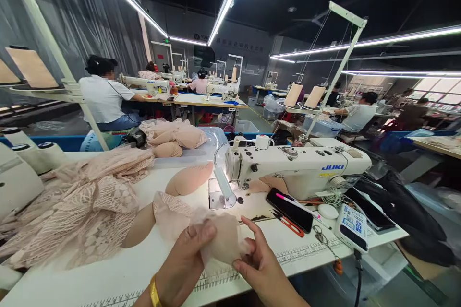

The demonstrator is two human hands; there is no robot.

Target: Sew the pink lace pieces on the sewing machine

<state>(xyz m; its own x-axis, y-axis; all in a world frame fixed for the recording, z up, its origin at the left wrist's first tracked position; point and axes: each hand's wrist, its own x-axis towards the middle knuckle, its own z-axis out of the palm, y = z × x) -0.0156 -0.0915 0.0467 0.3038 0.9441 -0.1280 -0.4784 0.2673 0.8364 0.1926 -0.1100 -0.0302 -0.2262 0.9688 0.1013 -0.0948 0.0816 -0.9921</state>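
Thin beige mesh fabric [222,237] is stretched between my two hands above the front of the white sewing table [122,278]. My left hand [190,254] pinches its left side, thumb on top. On its right side my right hand [260,259] grips the edge between thumb and curled fingers, with the index finger stretched out. Beyond the fabric, lace material [169,208] trails off to the left. A beige bra cup [189,180] lies left of the needle area of the sewing machine [288,168]. Another beige cup [139,225] rests beside the lace.
A large lace heap [90,196] covers the table's left. Right of my hands lie a black phone [290,208], orange thread snips [292,226], a pink pen [298,208] and a white power bank [352,225]. Behind stands a clear plastic bin [212,141]. Other people sew farther back.
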